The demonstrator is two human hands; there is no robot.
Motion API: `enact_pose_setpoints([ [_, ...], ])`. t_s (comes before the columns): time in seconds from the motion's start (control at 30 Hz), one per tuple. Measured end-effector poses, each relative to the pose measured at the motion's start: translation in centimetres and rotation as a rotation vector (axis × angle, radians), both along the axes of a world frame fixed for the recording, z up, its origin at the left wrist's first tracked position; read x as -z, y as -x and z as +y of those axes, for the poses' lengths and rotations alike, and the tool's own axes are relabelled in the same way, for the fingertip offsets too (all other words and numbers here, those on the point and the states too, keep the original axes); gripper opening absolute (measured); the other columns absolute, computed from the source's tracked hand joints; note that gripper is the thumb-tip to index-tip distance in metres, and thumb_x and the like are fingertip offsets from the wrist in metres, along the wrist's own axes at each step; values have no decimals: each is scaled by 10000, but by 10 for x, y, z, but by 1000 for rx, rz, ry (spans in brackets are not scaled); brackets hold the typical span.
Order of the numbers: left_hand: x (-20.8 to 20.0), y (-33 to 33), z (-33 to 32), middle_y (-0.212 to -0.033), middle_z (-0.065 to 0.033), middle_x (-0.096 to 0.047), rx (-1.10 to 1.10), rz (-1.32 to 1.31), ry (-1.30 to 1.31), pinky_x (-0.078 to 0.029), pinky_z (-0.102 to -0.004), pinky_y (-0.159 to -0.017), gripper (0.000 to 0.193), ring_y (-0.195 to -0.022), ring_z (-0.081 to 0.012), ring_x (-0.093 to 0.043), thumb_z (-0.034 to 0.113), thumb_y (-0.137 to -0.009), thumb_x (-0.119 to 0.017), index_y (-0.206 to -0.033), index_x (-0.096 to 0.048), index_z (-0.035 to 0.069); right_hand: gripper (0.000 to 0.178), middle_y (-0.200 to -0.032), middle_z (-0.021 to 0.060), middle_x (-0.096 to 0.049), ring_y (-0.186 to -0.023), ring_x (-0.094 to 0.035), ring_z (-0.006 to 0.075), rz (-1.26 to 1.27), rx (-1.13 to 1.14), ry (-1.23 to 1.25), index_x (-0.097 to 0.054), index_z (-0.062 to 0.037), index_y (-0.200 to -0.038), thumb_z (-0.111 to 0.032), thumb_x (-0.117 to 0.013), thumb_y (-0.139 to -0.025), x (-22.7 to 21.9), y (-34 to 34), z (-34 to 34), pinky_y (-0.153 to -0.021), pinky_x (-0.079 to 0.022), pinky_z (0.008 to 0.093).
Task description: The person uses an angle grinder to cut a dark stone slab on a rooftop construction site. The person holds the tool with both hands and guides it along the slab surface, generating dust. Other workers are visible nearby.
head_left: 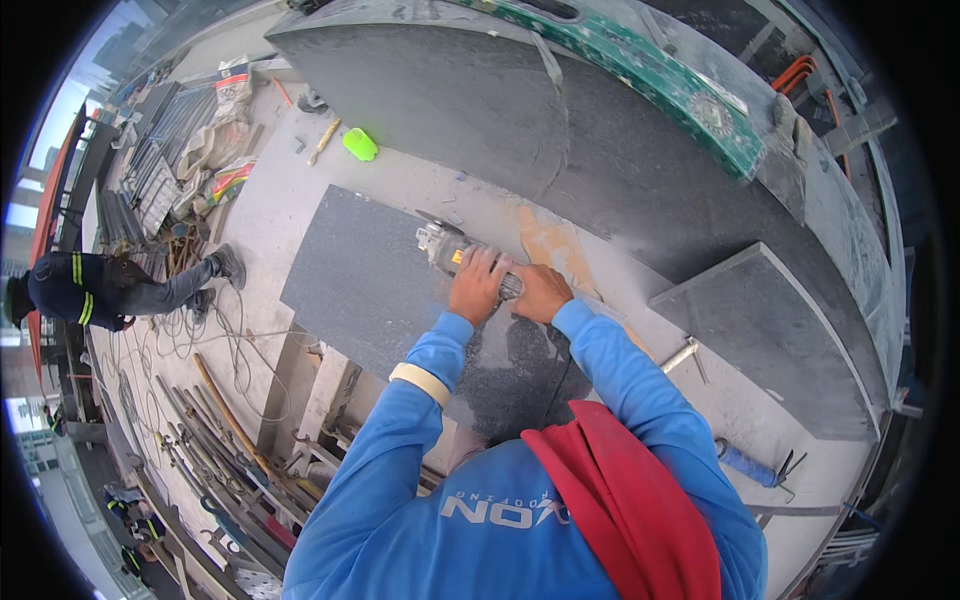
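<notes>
Both my hands hold a grey, dusty angle grinder (440,247) over a dark grey stone slab (345,255). My left hand (479,286) is wrapped over the body of the grinder. My right hand (542,294) grips its rear end, beside the left. The grinder's disc (434,219) sits at the far end, close to the slab's far edge. I cannot tell whether the disc touches the stone. The slab lies flat in front of me, and its near part is in my shadow.
A large dark panel (440,100) stands beyond, with a green dusty level-like bar (650,75) on top. A cut dark slab (770,340) leans at right. Around are a lime-green object (360,144), a blue tube-like tool (748,465), pipes (215,430), cables and a person (110,285).
</notes>
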State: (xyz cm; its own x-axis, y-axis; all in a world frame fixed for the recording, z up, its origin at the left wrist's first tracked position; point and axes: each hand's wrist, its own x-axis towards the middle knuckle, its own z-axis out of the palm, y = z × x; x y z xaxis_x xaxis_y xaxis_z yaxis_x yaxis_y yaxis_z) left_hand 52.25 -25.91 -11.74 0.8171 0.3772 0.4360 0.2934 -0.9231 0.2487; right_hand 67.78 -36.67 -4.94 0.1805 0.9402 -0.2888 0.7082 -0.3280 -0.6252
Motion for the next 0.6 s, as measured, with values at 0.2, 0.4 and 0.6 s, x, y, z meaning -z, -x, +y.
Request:
enact_pose_setpoints([
  [0.2,-69,25,-14,-1363,-166,-575,-73,-45,-139,-400,-545,-1210,411,-1295,-355,-573,107,-944,-622,-1351,-573,117,549,-1052,256,-739,-990,-709,468,77,-42,-372,-700,-32,-1246,-142,-849,-729,-40,22,-10,-845,-570,538],
  [0.4,-69,74,-90,-1452,-160,-520,-554,-578,494,-400,-502,-1207,600,-1389,-372,-488,249,-982,-715,-1502,-455,98,975,-1230,287,-722,-1106,-714,461,271,-36,-544,-459,1,-1588,-72,-821,-685,-55,57,-24,-939,-574,471],
  [0.6,-59,66,-102,-1281,-111,-631,-356,-1369,1850,-538,-422,-1005,581,-1140,-199,-642,398,-1016,-763,-1423,-504,75,1065,-1199,298,-725,-1078,-712,480,60,-49,-342,-398,-19,-1621,-159,-857,-671,-46,91,-56,-931,-565,512],
])
